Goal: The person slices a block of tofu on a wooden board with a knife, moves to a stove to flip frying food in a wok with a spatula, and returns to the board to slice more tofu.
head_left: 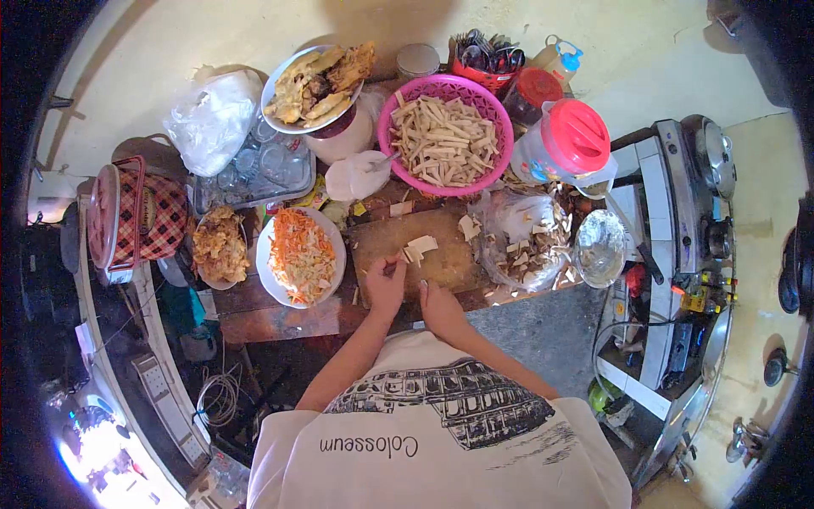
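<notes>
My left hand (386, 287) is over the near left part of a worn wooden cutting board (458, 254), its fingers curled together. A small dark gap or thing shows at its fingertips; I cannot make out what is pinched there. Just beyond those fingertips lie a few pale cut pieces (420, 248). My right hand (441, 307) is closed at the board's near edge, thumb pointing forward; what it grips is hidden under it. To the left of the board stands a white plate (338, 280) of shredded orange and pale vegetables.
A pink basket (507, 157) of pale cut sticks stands behind the board. Right of it are a plastic bag (500, 259) with peelings and a metal bowl (600, 250). Fried food (220, 246) sits at left. A pitcher (572, 140) and a stove (678, 195) are further right.
</notes>
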Tool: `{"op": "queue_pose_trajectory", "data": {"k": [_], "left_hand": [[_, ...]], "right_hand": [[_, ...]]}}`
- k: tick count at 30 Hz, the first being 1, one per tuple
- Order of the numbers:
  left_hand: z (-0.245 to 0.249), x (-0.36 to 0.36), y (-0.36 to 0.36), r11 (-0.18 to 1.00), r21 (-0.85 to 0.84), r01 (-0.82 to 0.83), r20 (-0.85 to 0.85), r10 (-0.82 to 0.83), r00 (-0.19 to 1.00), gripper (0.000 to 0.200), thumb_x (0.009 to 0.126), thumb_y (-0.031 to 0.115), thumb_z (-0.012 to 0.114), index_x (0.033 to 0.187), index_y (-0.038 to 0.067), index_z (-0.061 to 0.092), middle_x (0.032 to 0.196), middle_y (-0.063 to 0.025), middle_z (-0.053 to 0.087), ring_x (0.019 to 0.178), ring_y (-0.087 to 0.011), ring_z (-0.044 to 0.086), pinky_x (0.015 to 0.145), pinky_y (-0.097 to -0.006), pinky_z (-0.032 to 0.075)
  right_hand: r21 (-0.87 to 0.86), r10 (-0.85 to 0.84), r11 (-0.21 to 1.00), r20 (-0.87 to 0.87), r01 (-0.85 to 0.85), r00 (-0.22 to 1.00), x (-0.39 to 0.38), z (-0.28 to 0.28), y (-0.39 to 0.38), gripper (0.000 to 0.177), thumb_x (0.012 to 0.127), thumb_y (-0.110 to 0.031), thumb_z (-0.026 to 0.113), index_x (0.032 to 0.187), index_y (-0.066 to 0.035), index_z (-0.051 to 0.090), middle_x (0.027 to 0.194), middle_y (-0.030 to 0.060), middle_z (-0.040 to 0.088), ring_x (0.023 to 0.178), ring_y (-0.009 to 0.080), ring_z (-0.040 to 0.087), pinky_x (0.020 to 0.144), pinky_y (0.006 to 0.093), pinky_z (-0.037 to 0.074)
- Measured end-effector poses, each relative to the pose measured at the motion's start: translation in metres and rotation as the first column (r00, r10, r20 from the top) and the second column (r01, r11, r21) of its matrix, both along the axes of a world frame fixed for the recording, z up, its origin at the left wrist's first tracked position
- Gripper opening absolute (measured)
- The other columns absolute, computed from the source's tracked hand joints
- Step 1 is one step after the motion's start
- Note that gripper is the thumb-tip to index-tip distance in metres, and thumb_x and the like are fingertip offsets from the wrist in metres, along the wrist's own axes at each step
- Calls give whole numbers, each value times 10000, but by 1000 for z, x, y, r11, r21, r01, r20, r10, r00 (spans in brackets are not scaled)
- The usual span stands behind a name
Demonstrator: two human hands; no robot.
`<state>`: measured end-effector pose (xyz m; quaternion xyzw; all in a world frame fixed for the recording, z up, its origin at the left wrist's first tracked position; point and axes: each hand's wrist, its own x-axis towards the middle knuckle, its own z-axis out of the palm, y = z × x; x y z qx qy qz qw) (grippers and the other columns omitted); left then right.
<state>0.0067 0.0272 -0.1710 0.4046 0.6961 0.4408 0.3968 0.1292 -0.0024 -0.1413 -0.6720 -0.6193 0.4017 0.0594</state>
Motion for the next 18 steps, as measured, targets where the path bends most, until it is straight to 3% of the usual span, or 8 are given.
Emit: {"op": "queue_pose_trajectory", "data": {"k": [2,5,11,14,18], "left_hand": [[-3,2,-1,999,-22,-29,79,30,996,130,819,118,632,833,-10,614,816,-82,626,754,-140,598,711,-267,470],[-5,0,2,1000,4,15,-2,-15,1000,131,819,122,634,834,-6,608,812,-78,622,757,-138,594,708,-267,467],[-26,-3,-1,996,84,15,-26,-13,1000,124,832,121,626,837,-1,602,803,-71,609,756,-121,568,703,-248,452],[-12,-1,1,1000,-28,-3,219,9,976,108,841,105,616,847,-1,598,814,-63,602,756,-114,557,701,-249,448],[-23,-4,-3,1000,-7,15,138,-13,990,91,848,89,609,854,0,592,818,-55,594,758,-109,553,697,-249,446]], "right_hand": [[7,-19,1000,-7,19,1000,-1,-22,1,378,950,-298,345,889,33,516,712,278,586,696,460,575,638,525,458],[82,-28,996,-18,29,999,1,-51,-5,370,951,-293,341,907,31,516,731,286,585,716,466,569,661,533,448],[-88,-4,996,-26,2,1000,15,-23,-9,361,948,-295,353,933,35,498,773,311,579,748,473,562,677,541,431],[-81,-36,996,-75,30,997,21,0,-10,354,949,-296,351,949,33,483,766,314,576,744,483,558,664,552,423],[-83,-35,996,-118,25,992,18,23,-12,362,955,-316,322,979,18,457,755,312,578,729,484,562,649,559,428]]}}
